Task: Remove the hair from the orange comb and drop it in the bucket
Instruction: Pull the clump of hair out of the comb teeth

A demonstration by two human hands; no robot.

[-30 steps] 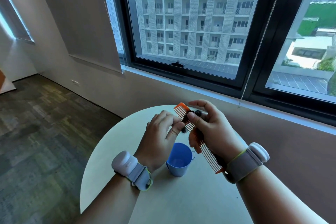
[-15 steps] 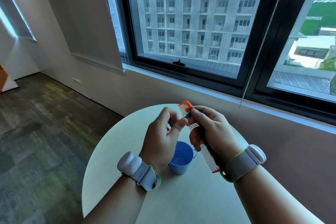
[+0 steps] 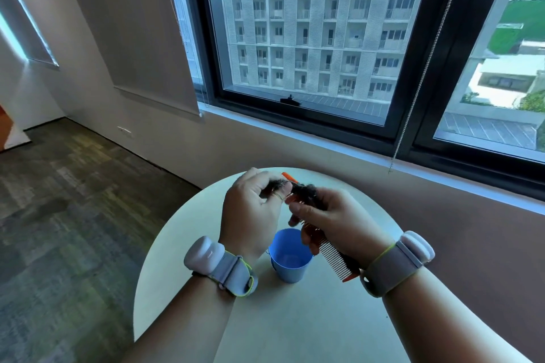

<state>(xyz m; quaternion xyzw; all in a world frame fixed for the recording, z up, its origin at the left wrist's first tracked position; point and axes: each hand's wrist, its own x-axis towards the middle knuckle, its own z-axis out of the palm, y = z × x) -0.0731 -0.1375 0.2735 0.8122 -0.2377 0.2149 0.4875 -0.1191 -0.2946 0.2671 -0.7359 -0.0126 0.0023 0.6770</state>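
Observation:
My right hand (image 3: 333,224) grips the orange comb (image 3: 331,259) around its middle, teeth toward the left, above the round table. A dark tuft of hair (image 3: 305,193) clings to the comb's upper teeth. My left hand (image 3: 250,212) pinches the left part of that tuft between thumb and fingers, right beside the comb's top end. The small blue bucket (image 3: 290,264) stands upright on the table just below both hands, and its inside looks bare.
The round pale table (image 3: 309,321) stands against a brown wall under a large window (image 3: 309,38). A bead cord (image 3: 413,97) hangs from the blind at the right. Dark carpet floor (image 3: 59,215) lies to the left.
My left hand has moved up to the comb's top and taken hold of the hair; more of the dark tuft now shows pulled out from the teeth. The view shifted slightly.

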